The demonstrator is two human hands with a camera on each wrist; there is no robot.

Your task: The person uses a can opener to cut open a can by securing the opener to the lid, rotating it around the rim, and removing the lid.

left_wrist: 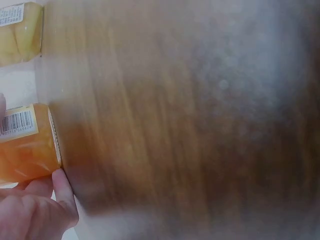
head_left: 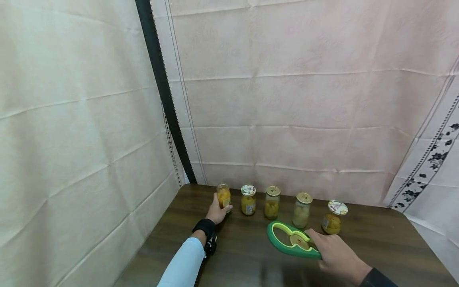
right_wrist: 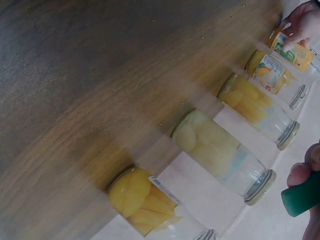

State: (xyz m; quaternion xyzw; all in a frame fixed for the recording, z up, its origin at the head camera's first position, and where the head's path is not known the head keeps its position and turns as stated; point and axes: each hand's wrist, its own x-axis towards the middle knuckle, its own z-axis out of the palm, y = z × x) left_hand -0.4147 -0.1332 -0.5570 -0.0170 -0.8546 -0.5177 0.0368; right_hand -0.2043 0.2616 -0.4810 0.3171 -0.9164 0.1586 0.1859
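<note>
My left hand [head_left: 217,210] grips the leftmost jar [head_left: 224,196], which stands at the table's back left with orange contents; its rim looks uncovered. The left wrist view shows the fingers [left_wrist: 61,192] against the lower side of this jar [left_wrist: 30,155], near its base. My right hand [head_left: 335,253] holds a green opener [head_left: 294,250] by its handle end, above the table in front of the other jars. A round gold lid [head_left: 299,240] shows within the opener's loop. In the right wrist view, part of the green opener [right_wrist: 302,195] is beside the right hand [right_wrist: 311,167].
Four lidded jars stand in a row right of the held one: a patterned-lid jar [head_left: 248,201], two gold-lidded jars [head_left: 271,205] [head_left: 301,213] and another patterned-lid jar [head_left: 332,221]. Behind the brown table [head_left: 244,255] hangs a pale cloth [head_left: 305,99]; another cloth [head_left: 82,139] hangs left.
</note>
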